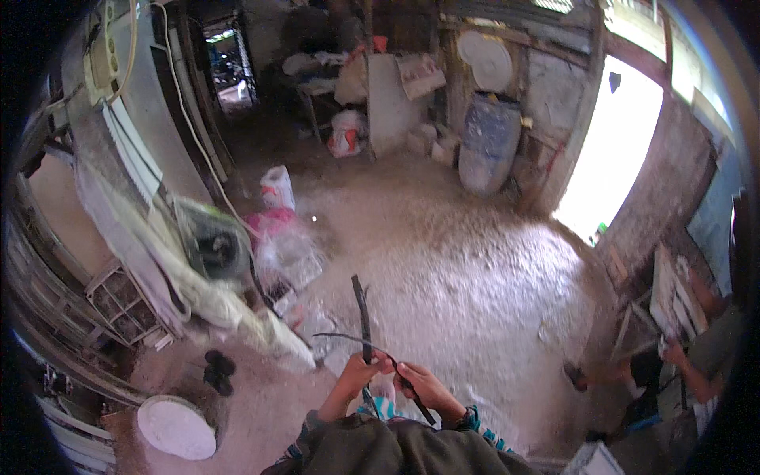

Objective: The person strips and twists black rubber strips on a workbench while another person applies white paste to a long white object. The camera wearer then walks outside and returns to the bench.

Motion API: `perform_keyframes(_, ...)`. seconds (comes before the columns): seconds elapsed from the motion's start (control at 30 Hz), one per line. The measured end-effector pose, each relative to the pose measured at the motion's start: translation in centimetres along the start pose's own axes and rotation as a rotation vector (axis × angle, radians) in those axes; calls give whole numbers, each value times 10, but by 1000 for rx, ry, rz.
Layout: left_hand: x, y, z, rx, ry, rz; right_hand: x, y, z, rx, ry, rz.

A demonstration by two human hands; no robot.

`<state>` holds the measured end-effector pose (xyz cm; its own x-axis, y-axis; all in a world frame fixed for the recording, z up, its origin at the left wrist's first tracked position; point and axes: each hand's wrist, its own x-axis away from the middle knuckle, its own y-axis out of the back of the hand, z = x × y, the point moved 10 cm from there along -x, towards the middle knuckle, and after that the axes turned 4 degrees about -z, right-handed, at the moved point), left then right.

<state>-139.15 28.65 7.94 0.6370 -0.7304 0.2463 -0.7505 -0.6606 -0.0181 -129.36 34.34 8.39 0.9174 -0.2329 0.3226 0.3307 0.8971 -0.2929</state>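
My left hand point(347, 383) is closed round a long, dark, stick-like strip point(362, 310) that stands up past my fingers, with a small split at its far tip. My right hand point(428, 388) grips a thinner dark strip point(342, 336), which curves left across the first one. Its thicker dark end comes out below my right palm, toward my lap. Both hands meet in front of my body, fingertips almost touching. Whether the two strips are joined is hidden by my fingers. What they are made of does not show.
A pale cloth-covered ledge point(229, 309) and plastic bags point(289, 245) lie ahead left. A round white lid point(176, 427) and dark sandals point(218, 372) are on the floor at left. A blue barrel point(489, 142) stands at the back. Another person point(697, 372) sits at right.
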Motion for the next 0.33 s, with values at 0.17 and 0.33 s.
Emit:
perform_keyframes(0.17, -126, 22, -71, 114, -34, 49, -128, 27, 69, -9, -59, 9)
perform_keyframes(0.33, -249, 39, -119, 23, 2, 95, -239, 71, 130, -123, -15, 44)
